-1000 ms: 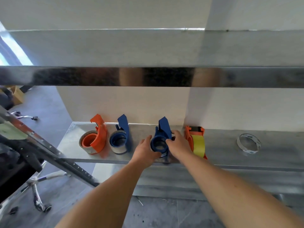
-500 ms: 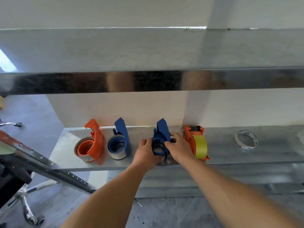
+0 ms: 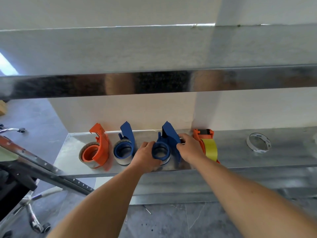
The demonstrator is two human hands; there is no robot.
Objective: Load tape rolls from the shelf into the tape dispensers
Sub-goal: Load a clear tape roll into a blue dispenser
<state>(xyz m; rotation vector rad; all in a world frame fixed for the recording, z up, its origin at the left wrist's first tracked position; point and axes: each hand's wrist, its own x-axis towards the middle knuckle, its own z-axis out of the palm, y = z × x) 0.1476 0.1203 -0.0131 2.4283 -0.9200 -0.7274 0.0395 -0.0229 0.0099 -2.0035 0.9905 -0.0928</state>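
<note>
Blue moulded plastic makes up the tape dispenser (image 3: 169, 143) now being worked on, a stiff, light-looking shell with a round hub at the front and a swept-back guard rising behind it. It stands on the brushed metal shelf (image 3: 240, 157), third in a row of four, with a pale roll seated around the hub. The left hand (image 3: 145, 156) curls around the hub's left and lower side, thumb up near the ring, gripping it. The right hand (image 3: 189, 148) pinches the guard's right edge with its fingertips, steadying the body.

Judging from its look, the plastic is rigid but thin, so it should be held by the hub and the spine of the guard rather than by the cutting end, which may carry a toothed blade. The roll itself is probably firm across its width and sticky only at a loose end; whether it is fully home on the hub I cannot tell.

Left of it stand an orange plastic dispenser (image 3: 98, 148) and a second blue dispenser (image 3: 125, 148), both holding grey-white rolls. To the right is an orange dispenser with yellow tape (image 3: 208, 146), and further along lies a thin, nearly spent white tape ring (image 3: 258, 143).
</note>
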